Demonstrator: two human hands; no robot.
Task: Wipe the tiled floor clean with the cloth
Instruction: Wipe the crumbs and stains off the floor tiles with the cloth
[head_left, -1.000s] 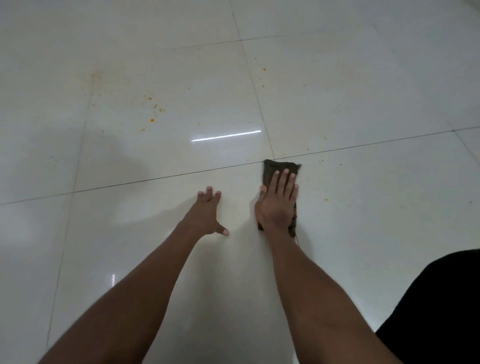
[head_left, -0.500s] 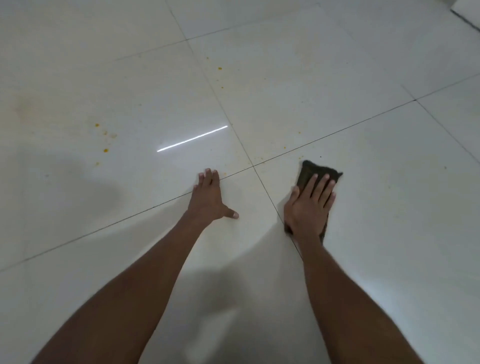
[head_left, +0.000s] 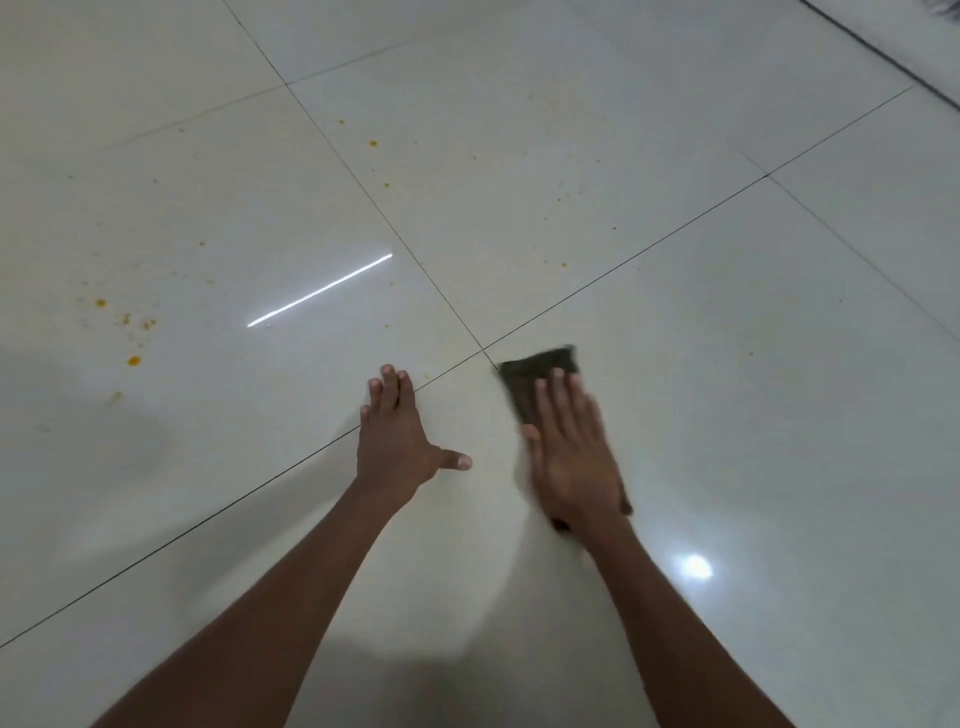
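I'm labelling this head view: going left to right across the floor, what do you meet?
Orange spots → streak of reflected light → left hand flat on the floor → right hand pressing the dark cloth → round glare spot.

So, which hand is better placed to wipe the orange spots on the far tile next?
The right hand: it already presses the cloth flat, with orange spots just ahead. The left hand lies bare on the floor as support.

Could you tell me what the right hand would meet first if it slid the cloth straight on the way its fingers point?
Probably the dark grout line just beyond the cloth under the right hand; past it lie orange specks.
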